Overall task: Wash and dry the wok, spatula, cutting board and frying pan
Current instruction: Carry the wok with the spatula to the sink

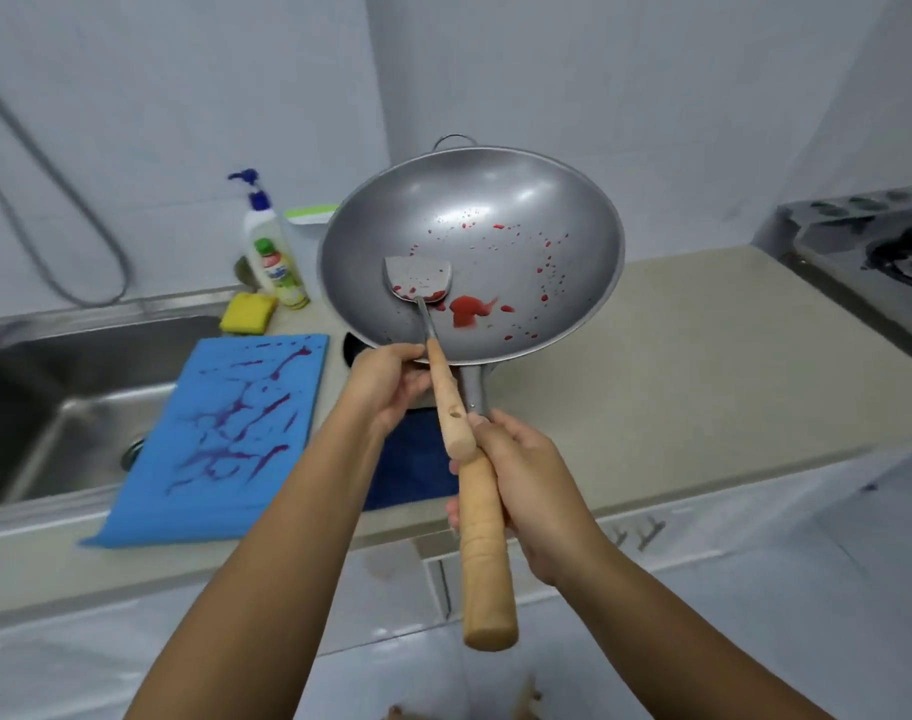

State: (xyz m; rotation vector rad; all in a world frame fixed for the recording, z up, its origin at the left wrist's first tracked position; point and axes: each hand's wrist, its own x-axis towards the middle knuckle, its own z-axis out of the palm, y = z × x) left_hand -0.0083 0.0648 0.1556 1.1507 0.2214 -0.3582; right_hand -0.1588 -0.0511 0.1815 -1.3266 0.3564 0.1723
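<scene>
A grey metal wok, spattered with red sauce, is lifted and tilted over the counter. My right hand grips its long wooden handle. A metal spatula with red smears lies inside the wok, its wooden handle sticking out over the rim. My left hand holds that handle close to the wok's rim. A blue cutting board streaked with purple lies on the counter beside the sink. The black edge of a pan shows under the wok, mostly hidden.
A steel sink is at the left. Behind the board stand a dish soap pump bottle and a yellow sponge. A dark blue cloth lies under my arms. A gas stove sits at the far right of the beige counter.
</scene>
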